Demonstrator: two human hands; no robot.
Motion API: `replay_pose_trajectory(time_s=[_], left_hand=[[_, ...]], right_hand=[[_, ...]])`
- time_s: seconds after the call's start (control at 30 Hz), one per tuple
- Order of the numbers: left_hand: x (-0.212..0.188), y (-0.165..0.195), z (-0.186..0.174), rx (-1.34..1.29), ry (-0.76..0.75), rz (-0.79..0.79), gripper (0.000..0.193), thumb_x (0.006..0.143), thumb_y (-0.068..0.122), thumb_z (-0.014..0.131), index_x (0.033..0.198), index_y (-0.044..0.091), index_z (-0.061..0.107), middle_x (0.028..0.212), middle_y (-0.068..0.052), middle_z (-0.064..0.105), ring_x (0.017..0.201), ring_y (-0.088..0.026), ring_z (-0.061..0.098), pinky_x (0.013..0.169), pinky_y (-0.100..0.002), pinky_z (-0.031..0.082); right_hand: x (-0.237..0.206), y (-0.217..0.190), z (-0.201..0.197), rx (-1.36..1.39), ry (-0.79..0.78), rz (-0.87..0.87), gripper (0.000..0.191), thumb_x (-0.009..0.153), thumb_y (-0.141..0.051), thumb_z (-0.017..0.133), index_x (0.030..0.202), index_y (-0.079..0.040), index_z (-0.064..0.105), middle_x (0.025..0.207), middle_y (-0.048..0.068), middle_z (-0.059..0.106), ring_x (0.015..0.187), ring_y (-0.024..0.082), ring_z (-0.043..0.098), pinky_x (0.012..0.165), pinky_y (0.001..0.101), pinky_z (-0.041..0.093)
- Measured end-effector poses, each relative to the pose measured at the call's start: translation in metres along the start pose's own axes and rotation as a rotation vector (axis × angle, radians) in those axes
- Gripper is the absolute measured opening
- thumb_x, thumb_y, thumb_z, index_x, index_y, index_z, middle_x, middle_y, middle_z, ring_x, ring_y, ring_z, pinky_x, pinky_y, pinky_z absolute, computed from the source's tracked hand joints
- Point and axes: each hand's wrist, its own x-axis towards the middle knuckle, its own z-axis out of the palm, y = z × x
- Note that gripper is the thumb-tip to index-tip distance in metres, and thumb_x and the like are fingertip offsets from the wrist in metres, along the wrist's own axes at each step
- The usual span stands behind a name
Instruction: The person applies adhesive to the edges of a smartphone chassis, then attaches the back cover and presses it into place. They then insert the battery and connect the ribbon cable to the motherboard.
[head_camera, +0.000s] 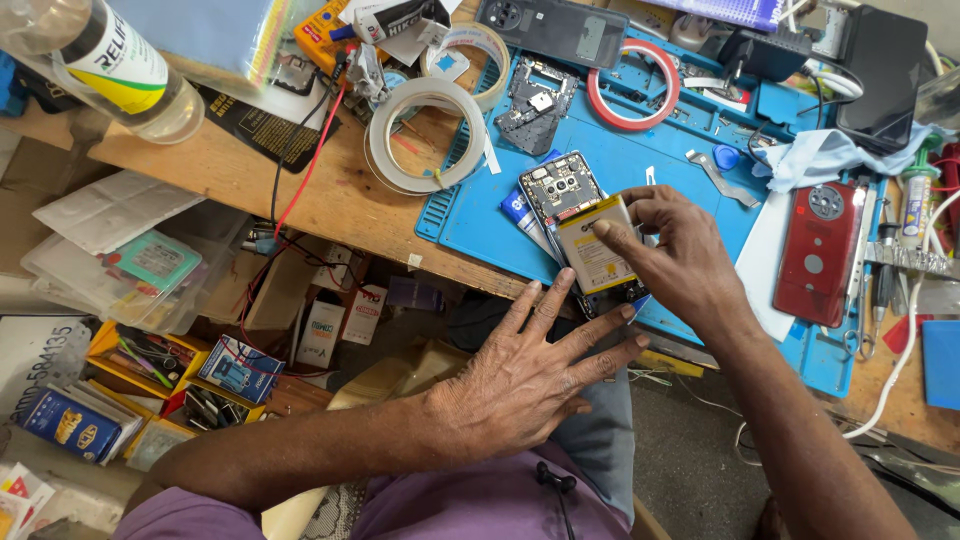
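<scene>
Blue work mat (640, 170) on brown wooden bench (300, 190). Yellow battery (592, 255) in black opened phone (570, 215), under right hand (680, 255). Red phone back cover (815, 250) at 3 o'clock. Red tape ring (633, 85) at 12 o'clock. White tape roll (425, 135) at 10 o'clock. Purple garment (480, 505) at 6 o'clock, below left hand (530, 375).

Blue mat (640, 165) on wooden workbench (250, 170)

1. I see my left hand (525, 375) and right hand (680, 262) bare, no gloves, rings or watch.
2. Both forearms are uncovered.
3. Purple clothing (480, 505) fills the bottom centre, with a small black cord on it.
</scene>
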Motion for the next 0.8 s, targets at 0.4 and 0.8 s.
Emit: replay_pose_trajectory(time_s=[0.4,0.8], left_hand=[[0.000,-0.003,-0.001,-0.056,0.013,0.006,0.083,0.089,0.036,0.070,0.159,0.025,0.029,0.168,-0.008,0.024,0.150,-0.057,0.019,0.119,-0.072,0.019],[-0.005,-0.006,-0.016,-0.086,0.040,-0.006,0.077,0.091,0.035,0.068,0.158,0.020,0.035,0.167,-0.008,0.030,0.148,-0.054,0.025,0.116,-0.069,0.025]], right_hand=[[-0.013,0.007,0.005,-0.171,-0.015,-0.036,0.056,0.100,-0.050,0.060,0.123,-0.001,0.071,0.123,0.015,0.057,0.116,0.029,0.050,0.099,0.0437,0.046],[-0.035,0.011,-0.011,-0.065,-0.080,-0.130,0.046,0.104,-0.039,0.050,0.133,-0.008,0.068,0.133,0.014,0.055,0.123,0.030,0.047,0.108,0.0435,0.037]])
